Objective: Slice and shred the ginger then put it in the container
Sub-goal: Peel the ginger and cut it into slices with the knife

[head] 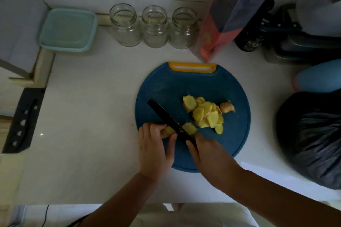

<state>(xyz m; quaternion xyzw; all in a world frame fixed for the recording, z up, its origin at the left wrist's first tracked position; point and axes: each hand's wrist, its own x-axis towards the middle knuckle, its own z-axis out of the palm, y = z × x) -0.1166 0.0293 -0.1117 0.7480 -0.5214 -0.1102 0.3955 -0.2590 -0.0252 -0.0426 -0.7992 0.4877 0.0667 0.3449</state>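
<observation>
1. The left hand (155, 147) curls its fingers over an unsliced piece of yellow ginger (167, 131) at the near-left edge of the round blue plastic cutting board with a yellow handle (166, 83).
2. The right hand (208, 153) is closed round the handle of a black-bladed knife (169, 119). The blade lies against the held piece, with one cut slice (190, 128) just to its right.
3. A heap of pale yellow ginger slices (206, 116) lies mid-board, and a brown-skinned ginger knob (227, 107) touches its far-right edge.
4. The pale teal square plastic container (68, 29) sits at the back left of the white worktop (88, 107), well apart from the board.
5. Three clear glass jars (155, 26) stand in a row behind the board.
</observation>
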